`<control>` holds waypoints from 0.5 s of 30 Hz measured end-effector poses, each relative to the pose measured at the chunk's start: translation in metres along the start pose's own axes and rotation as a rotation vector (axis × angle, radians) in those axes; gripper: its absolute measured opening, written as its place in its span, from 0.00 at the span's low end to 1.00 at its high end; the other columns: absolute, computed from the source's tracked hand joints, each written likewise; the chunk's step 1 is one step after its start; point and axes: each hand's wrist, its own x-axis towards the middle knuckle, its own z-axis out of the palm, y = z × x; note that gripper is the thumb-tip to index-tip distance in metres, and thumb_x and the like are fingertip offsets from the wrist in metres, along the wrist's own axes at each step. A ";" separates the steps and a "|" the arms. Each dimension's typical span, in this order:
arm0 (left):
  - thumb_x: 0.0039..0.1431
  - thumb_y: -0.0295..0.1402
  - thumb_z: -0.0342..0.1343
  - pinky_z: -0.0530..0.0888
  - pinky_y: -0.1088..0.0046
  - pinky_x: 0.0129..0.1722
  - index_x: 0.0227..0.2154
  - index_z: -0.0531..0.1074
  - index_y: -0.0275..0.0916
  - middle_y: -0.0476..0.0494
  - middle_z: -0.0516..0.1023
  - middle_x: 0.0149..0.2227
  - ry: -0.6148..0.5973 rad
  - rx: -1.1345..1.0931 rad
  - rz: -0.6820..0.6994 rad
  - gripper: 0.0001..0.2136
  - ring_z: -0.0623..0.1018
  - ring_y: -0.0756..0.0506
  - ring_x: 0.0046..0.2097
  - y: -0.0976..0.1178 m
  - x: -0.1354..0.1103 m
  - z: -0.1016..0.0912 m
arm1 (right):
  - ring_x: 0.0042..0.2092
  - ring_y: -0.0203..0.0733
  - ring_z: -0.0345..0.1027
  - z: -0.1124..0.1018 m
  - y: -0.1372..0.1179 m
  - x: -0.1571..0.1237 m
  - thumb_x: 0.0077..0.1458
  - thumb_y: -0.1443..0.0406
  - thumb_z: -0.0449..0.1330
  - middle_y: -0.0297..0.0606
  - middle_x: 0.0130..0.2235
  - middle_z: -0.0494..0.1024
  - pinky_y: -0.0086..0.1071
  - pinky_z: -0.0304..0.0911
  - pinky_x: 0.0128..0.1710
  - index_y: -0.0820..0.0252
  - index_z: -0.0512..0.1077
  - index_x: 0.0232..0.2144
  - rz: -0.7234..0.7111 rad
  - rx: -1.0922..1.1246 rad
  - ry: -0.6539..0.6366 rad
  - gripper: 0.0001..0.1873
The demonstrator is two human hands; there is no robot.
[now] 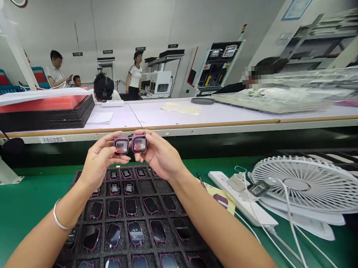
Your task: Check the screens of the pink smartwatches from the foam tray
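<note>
My left hand is raised above the tray, fingers pinched round a small purple smartwatch body whose lit screen faces me. My right hand grips a second purple smartwatch body right beside it; the two watches nearly touch. Below both hands lies a black foam tray on the green mat, its pockets filled with several more purple watch bodies with dark screens. A silver bracelet sits on my left wrist.
A white desk fan lies flat at right, with a white power strip and cables beside it. A raised white shelf runs across the back, bearing stacked black and red foam. Several people work behind it.
</note>
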 end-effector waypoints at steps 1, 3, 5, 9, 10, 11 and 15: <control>0.50 0.31 0.60 0.83 0.69 0.32 0.50 0.75 0.36 0.47 0.82 0.36 0.000 0.003 0.027 0.21 0.84 0.45 0.28 0.006 0.004 0.002 | 0.25 0.36 0.70 0.002 -0.004 0.005 0.60 0.56 0.61 0.35 0.34 0.78 0.31 0.62 0.25 0.57 0.73 0.44 -0.029 -0.015 -0.008 0.13; 0.50 0.31 0.59 0.82 0.69 0.30 0.50 0.74 0.35 0.47 0.82 0.35 0.000 0.015 0.070 0.21 0.84 0.45 0.27 0.014 0.013 0.004 | 0.25 0.36 0.69 0.006 -0.011 0.014 0.61 0.56 0.60 0.35 0.34 0.77 0.31 0.62 0.25 0.57 0.72 0.44 -0.074 -0.041 -0.024 0.13; 0.51 0.31 0.58 0.82 0.70 0.29 0.51 0.73 0.34 0.48 0.81 0.33 0.004 0.030 0.097 0.22 0.83 0.46 0.26 0.021 0.021 0.006 | 0.25 0.36 0.69 0.008 -0.016 0.023 0.61 0.56 0.60 0.35 0.34 0.76 0.30 0.62 0.25 0.57 0.71 0.45 -0.095 -0.055 -0.031 0.13; 0.53 0.31 0.55 0.81 0.71 0.28 0.53 0.72 0.34 0.48 0.80 0.29 0.024 0.053 0.115 0.23 0.82 0.47 0.25 0.031 0.036 0.013 | 0.25 0.36 0.69 0.009 -0.026 0.037 0.61 0.55 0.60 0.33 0.32 0.76 0.30 0.63 0.25 0.57 0.71 0.44 -0.128 -0.051 -0.027 0.14; 0.53 0.30 0.55 0.81 0.71 0.28 0.53 0.72 0.33 0.48 0.80 0.29 0.029 0.056 0.121 0.23 0.82 0.47 0.24 0.034 0.039 0.015 | 0.25 0.36 0.69 0.009 -0.030 0.039 0.61 0.56 0.60 0.33 0.32 0.77 0.30 0.63 0.25 0.56 0.70 0.44 -0.134 -0.044 -0.031 0.14; 0.54 0.30 0.54 0.81 0.71 0.28 0.54 0.72 0.33 0.48 0.80 0.29 0.030 0.060 0.130 0.23 0.82 0.47 0.24 0.037 0.041 0.017 | 0.25 0.35 0.69 0.009 -0.033 0.041 0.61 0.56 0.60 0.33 0.32 0.77 0.30 0.64 0.25 0.56 0.70 0.44 -0.137 -0.038 -0.041 0.13; 0.54 0.30 0.56 0.82 0.69 0.30 0.54 0.72 0.34 0.47 0.79 0.32 -0.012 0.087 0.192 0.23 0.81 0.48 0.25 0.047 0.045 0.023 | 0.28 0.35 0.71 0.008 -0.050 0.041 0.53 0.63 0.64 0.32 0.36 0.78 0.31 0.68 0.28 0.55 0.69 0.46 -0.142 -0.068 -0.098 0.17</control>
